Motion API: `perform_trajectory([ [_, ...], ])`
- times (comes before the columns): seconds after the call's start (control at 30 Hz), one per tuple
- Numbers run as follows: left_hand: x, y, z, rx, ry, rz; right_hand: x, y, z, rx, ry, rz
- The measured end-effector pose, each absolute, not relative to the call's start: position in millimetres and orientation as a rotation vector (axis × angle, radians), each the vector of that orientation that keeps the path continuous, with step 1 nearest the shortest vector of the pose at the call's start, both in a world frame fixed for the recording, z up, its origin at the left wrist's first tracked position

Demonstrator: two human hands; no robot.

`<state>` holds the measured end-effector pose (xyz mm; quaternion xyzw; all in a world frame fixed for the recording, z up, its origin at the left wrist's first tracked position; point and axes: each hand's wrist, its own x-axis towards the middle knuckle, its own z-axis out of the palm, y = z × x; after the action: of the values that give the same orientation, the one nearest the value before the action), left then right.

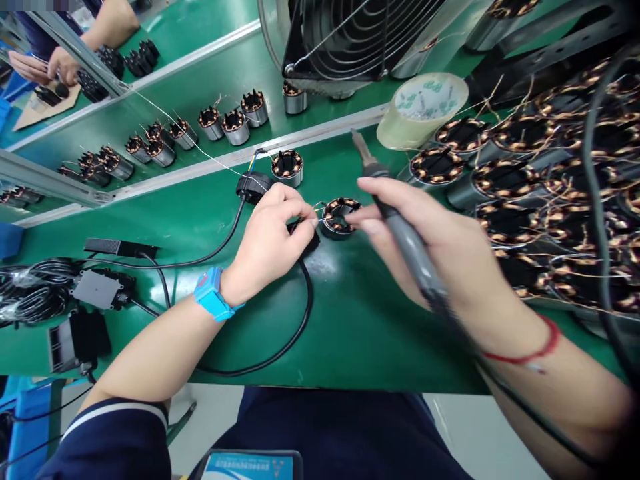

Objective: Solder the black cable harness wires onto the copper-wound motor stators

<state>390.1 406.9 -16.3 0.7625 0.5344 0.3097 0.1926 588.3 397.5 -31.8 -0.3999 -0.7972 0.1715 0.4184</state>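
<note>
My left hand (273,233), with a blue wrist strap, is closed in a pinch on thin wires next to a small copper-wound stator (339,217) lying on the green bench. Beneath its fingers sits a black connector on a black cable (295,333). My right hand (435,247) is wrapped round the grey handle of a soldering iron (395,213), whose tip (357,141) points up and away, above the stator. Its fingertips reach toward the stator's right edge.
A heap of wound stators (540,187) fills the right side. A roll of clear tape (420,110) and a fan (360,40) stand behind. More stators (235,123) line the conveyor. Black adapters (100,287) lie at left. Another person's hands (45,63) work far left.
</note>
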Motion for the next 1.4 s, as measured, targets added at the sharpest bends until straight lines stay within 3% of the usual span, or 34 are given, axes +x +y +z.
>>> perform_trajectory([
  [0.4, 397, 404, -11, 2.289, 1.53, 0.827, 603, 359, -51, -0.86, -1.68, 0.211],
  [1.4, 402, 405, -11, 2.297, 1.538, 0.77, 600, 358, -56, -0.845, -1.706, 0.235],
])
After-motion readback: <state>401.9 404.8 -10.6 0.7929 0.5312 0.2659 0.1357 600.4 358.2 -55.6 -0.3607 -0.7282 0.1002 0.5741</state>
